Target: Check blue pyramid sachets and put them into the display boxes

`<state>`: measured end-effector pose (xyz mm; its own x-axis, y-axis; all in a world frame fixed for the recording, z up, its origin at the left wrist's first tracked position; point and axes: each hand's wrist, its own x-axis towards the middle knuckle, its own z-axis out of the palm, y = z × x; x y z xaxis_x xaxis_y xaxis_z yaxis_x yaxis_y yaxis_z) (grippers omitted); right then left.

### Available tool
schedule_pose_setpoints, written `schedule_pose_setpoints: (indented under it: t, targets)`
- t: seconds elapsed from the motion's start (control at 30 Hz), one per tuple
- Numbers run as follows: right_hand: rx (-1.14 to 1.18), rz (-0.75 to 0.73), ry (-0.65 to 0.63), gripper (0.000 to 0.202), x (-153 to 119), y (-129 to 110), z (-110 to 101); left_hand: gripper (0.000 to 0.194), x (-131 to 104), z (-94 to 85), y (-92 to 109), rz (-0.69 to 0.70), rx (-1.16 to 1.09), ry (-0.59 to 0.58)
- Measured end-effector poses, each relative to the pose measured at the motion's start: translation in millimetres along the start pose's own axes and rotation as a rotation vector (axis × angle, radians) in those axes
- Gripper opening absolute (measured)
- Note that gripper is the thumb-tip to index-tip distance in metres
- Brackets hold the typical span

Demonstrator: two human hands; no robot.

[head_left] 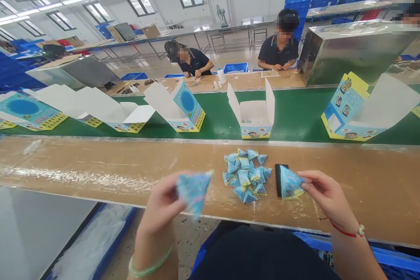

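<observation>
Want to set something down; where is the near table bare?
The table is bare left of the packet pile, between left hand and green belt, and right of the right hand. Its middle is crowded: pile plus a flat black object.

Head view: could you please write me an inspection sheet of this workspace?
Surface: brown bench, with glare in patches.
Things: blue-and-yellow packets heaped loosely on the bench; open boxes in a row on the green belt beyond.
Clutter: a flat black item right of the heap, partly hidden.
Hands: the left hand holds one packet, blurred; the right hand holds another by its edge, between thumb and fingers.
Cables: nothing seen.
Surroundings: two people across the belt, heads bent over a far bench; a white bottle stands between them.
</observation>
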<state>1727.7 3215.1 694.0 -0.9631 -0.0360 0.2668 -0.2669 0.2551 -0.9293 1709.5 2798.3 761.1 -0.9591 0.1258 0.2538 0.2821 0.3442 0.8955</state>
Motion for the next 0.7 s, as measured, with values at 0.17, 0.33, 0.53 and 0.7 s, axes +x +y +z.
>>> schedule_pose_setpoints:
  t: [0.17, 0.33, 0.53, 0.7]
  targets:
    - [0.015, 0.021, -0.061, 0.026, 8, 6, 3, 0.030, 10, 23.1, -9, -0.008, -0.106, -0.093]
    - [-0.140, 0.082, -0.254, 0.025, 39, 41, 42, 0.030, 42, 83.6, -56, -0.326, -0.021, -0.093]
    - [-0.159, 0.097, 0.024, 0.025, 140, 69, 98, 0.036, 165, 154.7, -106, -0.397, 0.018, 0.112]
    - [-0.195, 0.174, 0.134, 0.051, 201, 83, 110, 0.065, 221, 163.2, -114, -0.413, 0.087, 0.208]
